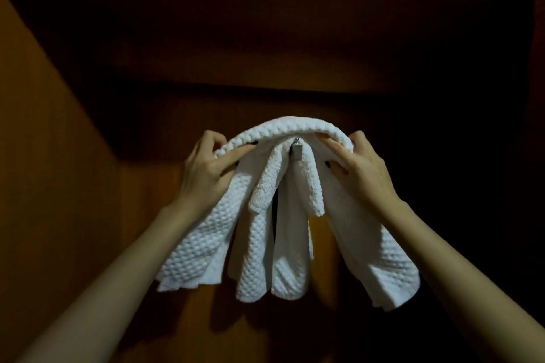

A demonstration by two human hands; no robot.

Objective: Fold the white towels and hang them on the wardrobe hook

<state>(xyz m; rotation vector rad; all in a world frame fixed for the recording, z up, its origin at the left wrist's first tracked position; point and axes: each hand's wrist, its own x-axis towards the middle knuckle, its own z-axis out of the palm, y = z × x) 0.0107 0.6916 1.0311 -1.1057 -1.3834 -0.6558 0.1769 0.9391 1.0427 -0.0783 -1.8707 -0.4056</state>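
Left hand, right hand: each grip holds towel; hung towels seemingly crowd hook.

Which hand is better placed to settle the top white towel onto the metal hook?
Likely the right hand: its fingers lie along the top towel fold, close beside the metal hook. The left hand grips the fold farther out to the side.

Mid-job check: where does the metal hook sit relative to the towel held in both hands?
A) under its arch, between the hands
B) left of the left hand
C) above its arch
A: the hook shows just beneath the arched towel, between the left hand and right hand.
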